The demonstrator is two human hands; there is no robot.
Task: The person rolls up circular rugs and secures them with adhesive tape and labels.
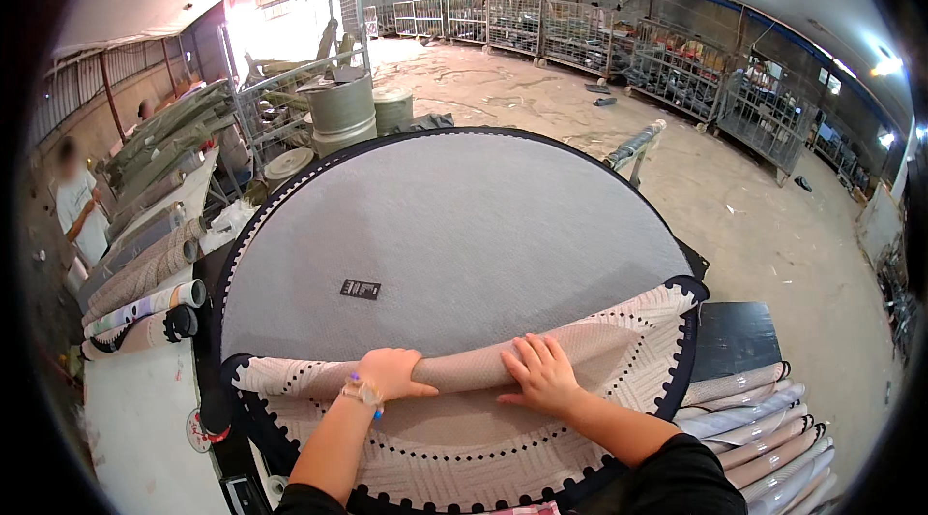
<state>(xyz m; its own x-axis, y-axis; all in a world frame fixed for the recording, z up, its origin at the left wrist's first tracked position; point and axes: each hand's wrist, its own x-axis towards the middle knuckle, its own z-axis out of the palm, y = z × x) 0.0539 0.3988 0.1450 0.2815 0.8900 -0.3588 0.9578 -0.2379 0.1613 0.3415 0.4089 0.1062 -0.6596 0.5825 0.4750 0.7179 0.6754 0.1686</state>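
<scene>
A large round rug [464, 225] lies in front of me, its grey felt-like backing up and a dark scalloped border round it. Its near part is folded over into a thick roll [464, 370], showing a beige patterned face with black dots. My left hand [387, 376], with a bracelet at the wrist, curls over the roll left of its middle, the fingertips hidden behind it. On the roll to the right rests my right hand [541, 376], fingers spread and thumb apart. A small dark label [360, 290] sits on the backing.
Rolled rugs [764, 438] are piled at the lower right, with others [145, 307] on a white table [145, 409] at left. Wire cage carts [561, 31] line the far wall. Grey drums [340, 114] stand beyond the rug. A person [79, 206] stands at far left.
</scene>
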